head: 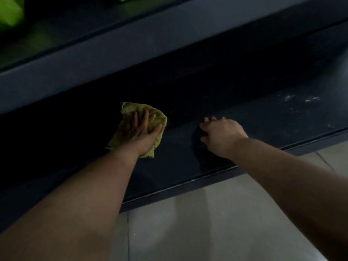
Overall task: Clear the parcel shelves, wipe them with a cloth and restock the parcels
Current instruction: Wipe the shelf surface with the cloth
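Cloth (159,116) is a soft, thin, crumpled rag, v. light, no stiffness. It'll bunch and slide rather than lift as one piece. On the dark smooth shelf (263,125) I reckon it glides easily, so it needs downward pressure, not a pinch. Best hold imo: flat palm over the middle w/ fingers fanned out, so the edges don't fold under.

That's roughly what I see. L hand (143,132) lies flat on top of the cloth, fingers straight and spread, palm pressing it onto the shelf. Cloth pokes out past the fingertips and under the wrist. Nothing pinched.

R hand (222,136) is near the cloth, to its right, on the same shelf. Fingers loosely bent, tips on the surface, holds nothing; looks like a brace to me.

Pale dusty marks (301,98) sit well right of the cloth, beyond the R hand, prob. not wiped yet. Green parcels (9,10) are far up-left of the cloth, on the tier above. Tiled floor (207,213) lies below the cloth, nearer me.
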